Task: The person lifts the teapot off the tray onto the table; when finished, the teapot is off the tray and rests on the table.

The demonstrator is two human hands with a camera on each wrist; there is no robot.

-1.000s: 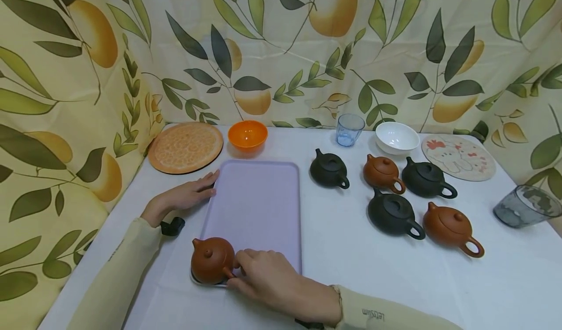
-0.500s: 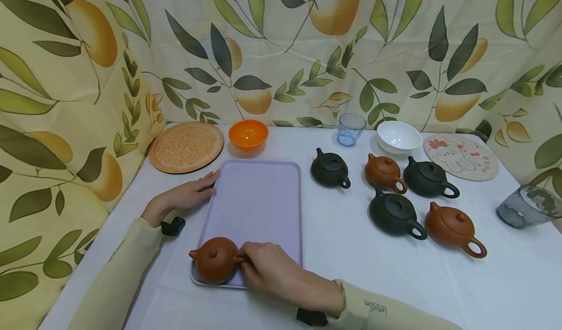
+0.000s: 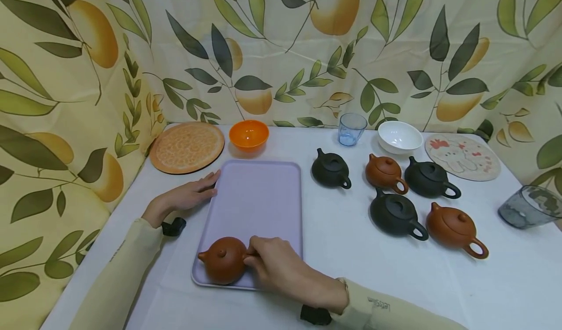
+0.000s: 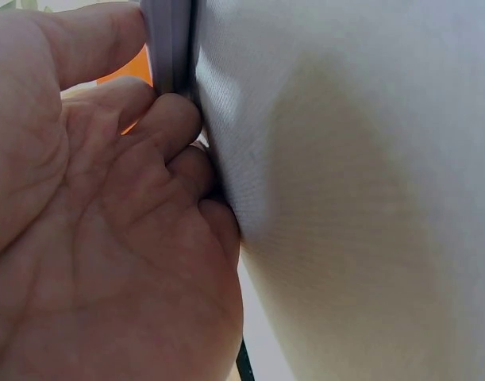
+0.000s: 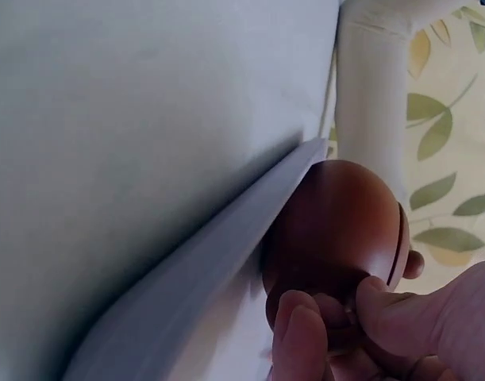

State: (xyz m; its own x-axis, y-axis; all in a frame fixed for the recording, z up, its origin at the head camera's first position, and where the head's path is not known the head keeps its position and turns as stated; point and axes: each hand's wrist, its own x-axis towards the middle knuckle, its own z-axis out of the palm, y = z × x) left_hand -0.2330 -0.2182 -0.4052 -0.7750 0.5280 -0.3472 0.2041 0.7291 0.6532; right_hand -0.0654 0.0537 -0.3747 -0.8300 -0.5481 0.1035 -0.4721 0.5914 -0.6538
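Observation:
A lidded reddish-brown teapot [image 3: 225,261] stands upright on the near left part of a lilac tray [image 3: 259,198], its spout to the left. My right hand [image 3: 281,269] pinches its handle between thumb and fingers, which hide most of the handle in the head view. In the right wrist view the teapot's round body [image 5: 337,222] is beside the tray's near rim [image 5: 202,254]. Along the tray's left edge rests my left hand [image 3: 189,195], fingers mostly straight. The left wrist view shows the thumb and fingertips touching the tray's rim [image 4: 169,40].
Right of the tray stand black teapots [image 3: 331,169] and brown teapots [image 3: 454,230]. Behind are an orange bowl [image 3: 249,135], a round tan mat [image 3: 187,148], a blue glass [image 3: 351,130], a white bowl [image 3: 399,137] and a rabbit mat [image 3: 463,156]. A grey glass [image 3: 527,208] stands far right.
The right hand has shifted the teapot to the right at the tray's near left corner and turned it, so that its spout now points left. The left hand has stayed in place.

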